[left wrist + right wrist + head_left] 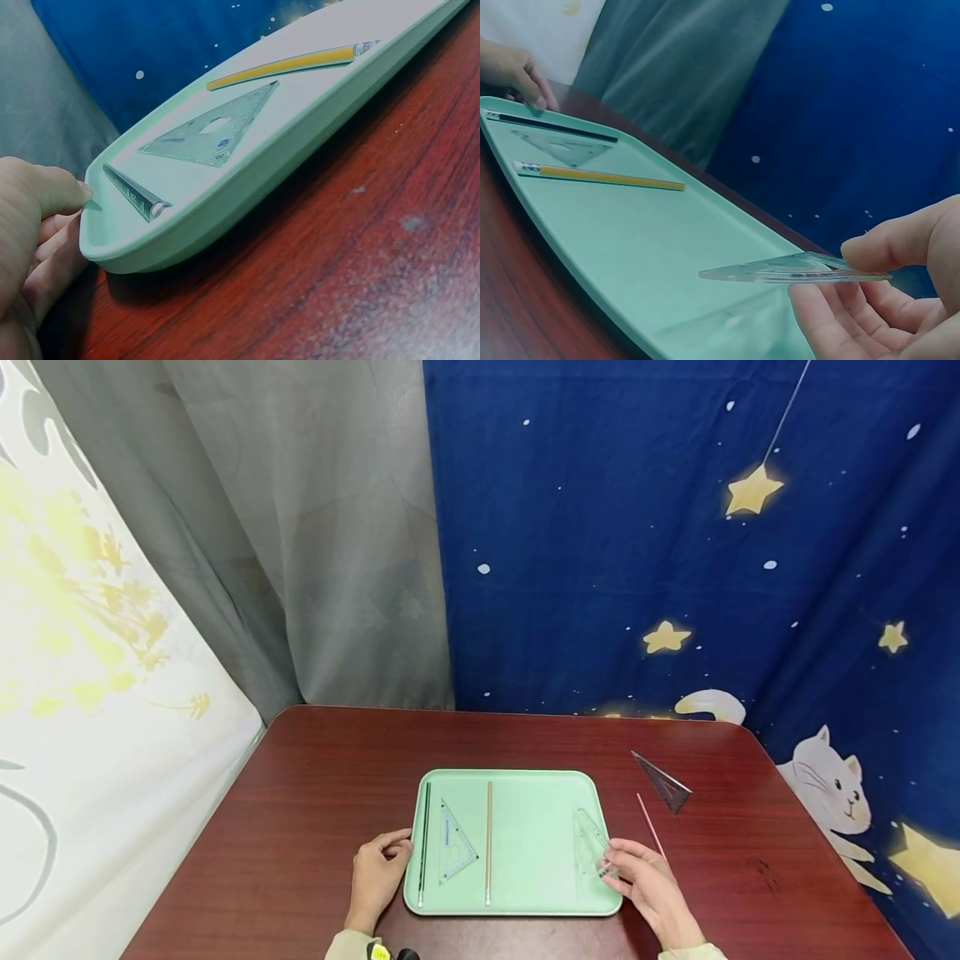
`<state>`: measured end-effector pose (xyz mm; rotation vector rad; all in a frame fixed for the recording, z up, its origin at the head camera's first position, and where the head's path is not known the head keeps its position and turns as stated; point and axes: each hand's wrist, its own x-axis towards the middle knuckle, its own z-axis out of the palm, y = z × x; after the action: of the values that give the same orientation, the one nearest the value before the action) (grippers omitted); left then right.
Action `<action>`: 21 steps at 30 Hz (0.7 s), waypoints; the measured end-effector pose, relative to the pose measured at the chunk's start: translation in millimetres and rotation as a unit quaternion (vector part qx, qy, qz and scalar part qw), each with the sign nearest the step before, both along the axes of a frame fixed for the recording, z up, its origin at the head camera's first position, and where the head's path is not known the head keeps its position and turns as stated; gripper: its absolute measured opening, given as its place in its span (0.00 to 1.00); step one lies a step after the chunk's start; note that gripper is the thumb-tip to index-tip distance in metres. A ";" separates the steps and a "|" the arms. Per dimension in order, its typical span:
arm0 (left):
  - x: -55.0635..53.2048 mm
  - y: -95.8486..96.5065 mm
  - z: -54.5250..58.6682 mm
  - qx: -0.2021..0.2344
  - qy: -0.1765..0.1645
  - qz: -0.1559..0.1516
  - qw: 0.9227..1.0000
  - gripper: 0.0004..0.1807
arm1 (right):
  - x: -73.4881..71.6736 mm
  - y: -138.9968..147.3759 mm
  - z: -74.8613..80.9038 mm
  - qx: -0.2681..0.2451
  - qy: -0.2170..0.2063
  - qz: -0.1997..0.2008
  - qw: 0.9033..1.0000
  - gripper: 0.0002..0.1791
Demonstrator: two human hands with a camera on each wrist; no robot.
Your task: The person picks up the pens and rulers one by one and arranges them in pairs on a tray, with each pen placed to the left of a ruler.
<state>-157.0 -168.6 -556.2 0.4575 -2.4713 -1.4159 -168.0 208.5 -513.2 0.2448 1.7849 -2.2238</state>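
L hand (380, 870) grip: pinching L rim of tray (536, 835), thumb on edge, fingers curled agst outside. In tray, L to R: blk pencil (424, 843), clear tri (465, 857) lying flat, yel pencil (489, 843). R hand (648, 885) grip: pinching 2nd clear tri (772, 268), thumb on top, fingers under, above tray's R end. R of tray on surface (315, 760): red pencil (652, 827), dark tri (663, 785) nearby.

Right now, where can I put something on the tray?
Between the yellow pencil and the clear set square in the right hand, the green tray is bare. Its left side is crowded: dark pencil, second clear set square, yellow pencil.
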 end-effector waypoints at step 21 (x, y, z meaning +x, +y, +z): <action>-1.4 0.6 -3.0 0.008 0.001 -0.005 1.000 0.10 | -5.9 -57.7 -12.2 -0.008 -0.018 0.037 0.999 0.07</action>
<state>-158.4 -168.0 -559.2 0.4487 -2.4666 -1.4391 -173.9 150.7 -525.4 0.2103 1.7271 -2.1683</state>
